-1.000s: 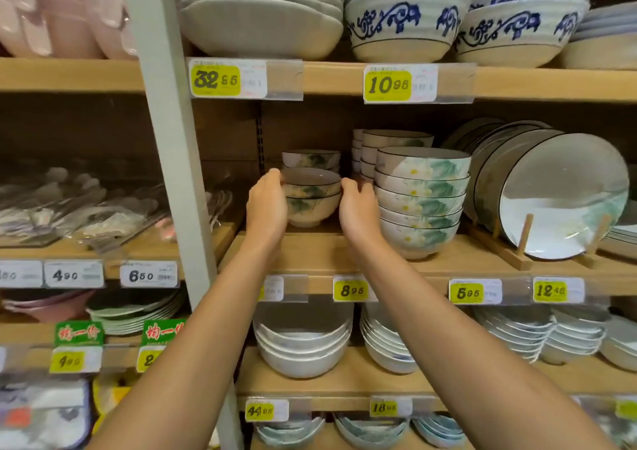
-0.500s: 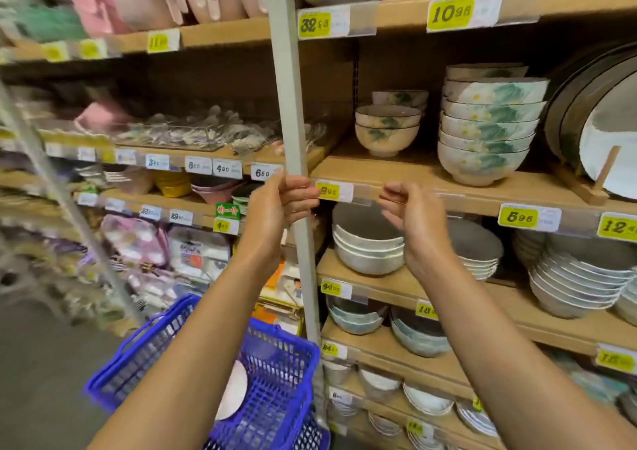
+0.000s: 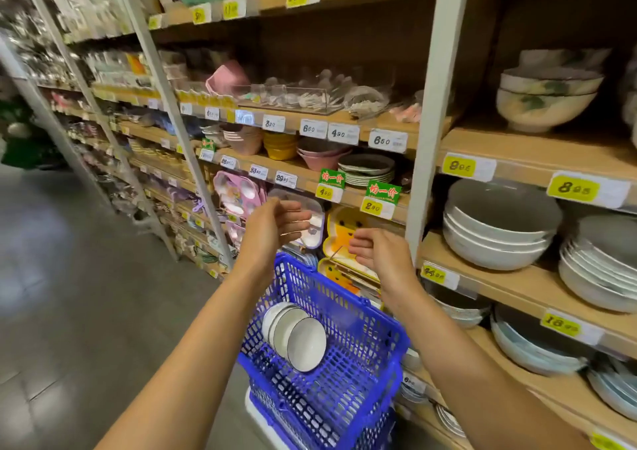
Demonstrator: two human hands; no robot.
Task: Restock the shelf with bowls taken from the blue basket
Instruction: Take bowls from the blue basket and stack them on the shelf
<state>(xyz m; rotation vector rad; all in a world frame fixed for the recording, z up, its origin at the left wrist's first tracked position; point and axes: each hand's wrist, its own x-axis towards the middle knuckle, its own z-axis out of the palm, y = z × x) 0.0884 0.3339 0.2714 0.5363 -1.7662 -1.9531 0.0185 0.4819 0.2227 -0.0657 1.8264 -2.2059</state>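
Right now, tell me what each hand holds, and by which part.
Nothing is held: left hand and right hand hover open above the blue basket, clear of its bowls.

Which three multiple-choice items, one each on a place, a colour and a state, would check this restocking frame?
1. Where are the white bowls that wait to be shelved?
A. On the floor
B. In the basket, nested in a stack tipped on its side
C. In the person's arms

2. What colour is the basket?
A. Red
B. Blue
C. Green

3. What are the left hand and right hand doing?
A. Each holds a bowl
B. Both grip the basket's rim
C. Both are empty and open, raised in the air

Answers:
1 B, the stack leans inside the mesh walls.
2 B, the mesh is bright blue.
3 C, neither hand closes on anything.
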